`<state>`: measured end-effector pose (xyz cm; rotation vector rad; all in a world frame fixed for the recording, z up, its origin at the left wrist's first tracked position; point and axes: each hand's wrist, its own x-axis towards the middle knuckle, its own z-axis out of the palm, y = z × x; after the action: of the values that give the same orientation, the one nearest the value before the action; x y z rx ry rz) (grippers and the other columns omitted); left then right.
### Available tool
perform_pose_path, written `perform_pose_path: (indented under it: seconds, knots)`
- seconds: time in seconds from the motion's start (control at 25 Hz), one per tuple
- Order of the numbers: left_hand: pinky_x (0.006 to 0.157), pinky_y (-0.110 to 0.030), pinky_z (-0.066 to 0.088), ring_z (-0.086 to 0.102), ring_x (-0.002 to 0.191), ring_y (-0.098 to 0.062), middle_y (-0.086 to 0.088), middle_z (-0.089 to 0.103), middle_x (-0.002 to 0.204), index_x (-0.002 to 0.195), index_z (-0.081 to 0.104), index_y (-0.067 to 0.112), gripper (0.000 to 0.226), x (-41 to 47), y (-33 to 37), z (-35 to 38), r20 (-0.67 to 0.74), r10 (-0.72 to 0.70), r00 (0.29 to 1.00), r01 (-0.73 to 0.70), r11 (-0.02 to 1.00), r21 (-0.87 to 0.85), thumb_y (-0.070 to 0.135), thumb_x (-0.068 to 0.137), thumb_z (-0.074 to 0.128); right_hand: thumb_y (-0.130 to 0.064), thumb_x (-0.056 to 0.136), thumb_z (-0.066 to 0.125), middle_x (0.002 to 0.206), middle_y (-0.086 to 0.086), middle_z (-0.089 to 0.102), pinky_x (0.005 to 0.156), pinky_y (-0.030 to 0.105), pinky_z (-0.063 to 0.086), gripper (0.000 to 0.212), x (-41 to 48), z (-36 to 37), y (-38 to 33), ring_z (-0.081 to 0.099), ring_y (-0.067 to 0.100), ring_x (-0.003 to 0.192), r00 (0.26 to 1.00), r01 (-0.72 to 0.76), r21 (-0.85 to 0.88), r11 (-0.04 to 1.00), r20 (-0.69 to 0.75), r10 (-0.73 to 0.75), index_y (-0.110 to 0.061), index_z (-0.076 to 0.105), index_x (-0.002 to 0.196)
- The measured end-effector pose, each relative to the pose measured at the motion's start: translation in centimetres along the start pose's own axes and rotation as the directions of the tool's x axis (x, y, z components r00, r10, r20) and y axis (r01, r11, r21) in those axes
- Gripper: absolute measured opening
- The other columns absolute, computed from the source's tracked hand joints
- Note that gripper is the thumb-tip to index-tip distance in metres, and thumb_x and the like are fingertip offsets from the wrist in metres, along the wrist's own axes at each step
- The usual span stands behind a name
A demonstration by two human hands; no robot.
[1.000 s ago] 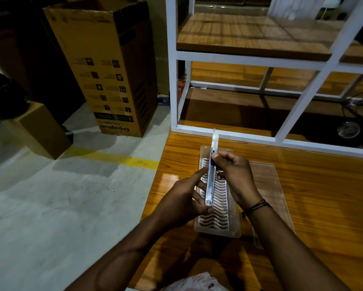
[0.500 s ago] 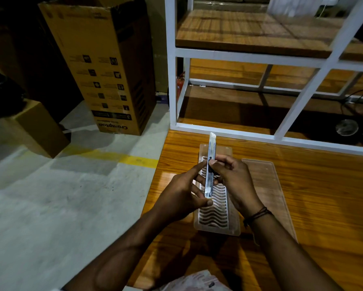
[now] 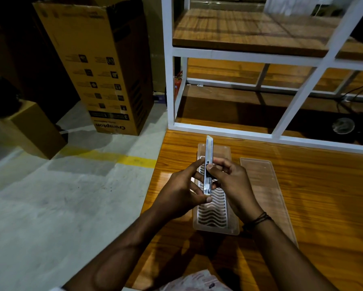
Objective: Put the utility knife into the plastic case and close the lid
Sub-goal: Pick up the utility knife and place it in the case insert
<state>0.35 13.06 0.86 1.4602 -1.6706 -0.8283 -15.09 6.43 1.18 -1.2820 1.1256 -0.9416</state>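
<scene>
Both hands are up over the plastic case (image 3: 216, 213), pinching the utility knife (image 3: 208, 164) between them; left hand (image 3: 180, 191) has the near end clamped with thumb and fingers, right hand (image 3: 231, 182) grips the middle, thumb on the black slider; knife points away, hovering just above the case, not in it yet; case sits open on the wooden tabletop (image 3: 323, 196), wavy white insert showing; clear lid (image 3: 264, 185) lies flat just right of the case; white shelf frame (image 3: 170, 80) stands beyond the case, cardboard box (image 3: 105, 66) off to its left.
</scene>
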Motion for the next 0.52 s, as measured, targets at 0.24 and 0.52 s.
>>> perform_pose_path:
  seconds: [0.24, 0.52]
  knots:
    - [0.073, -0.028, 0.065, 0.074, 0.071, -0.01, 0.013, 0.064, 0.102, 0.161, 0.031, 0.023, 0.109, 0.2, -0.1, 0.0, 0.0, -0.016, 1.0, 0.016, 1.0, 0.002, 0.011, 0.071, 0.092, -0.011, 0.092, 0.069, 0.097, 0.013, 0.075, 0.056, 0.032, 0.053, 0.024, -0.3, -0.1, 0.6, 0.068, 0.025, 0.073, 1.0, -0.015, 0.028, 1.0, 0.009, 0.014, -0.016, 0.072, 0.115]
    - [0.071, -0.033, 0.065, 0.073, 0.07, -0.011, 0.001, 0.069, 0.101, 0.159, 0.033, 0.016, 0.107, 0.1, -0.6, 0.3, -0.015, 0.074, 0.997, -0.073, 0.995, 0.071, 0.017, 0.07, 0.093, -0.013, 0.09, 0.072, 0.108, 0.018, 0.073, 0.059, 0.037, 0.056, 0.038, -1.0, -0.7, 1.8, 0.07, 0.023, 0.07, 0.998, -0.054, 0.038, 0.998, 0.023, 0.053, -0.009, 0.066, 0.127]
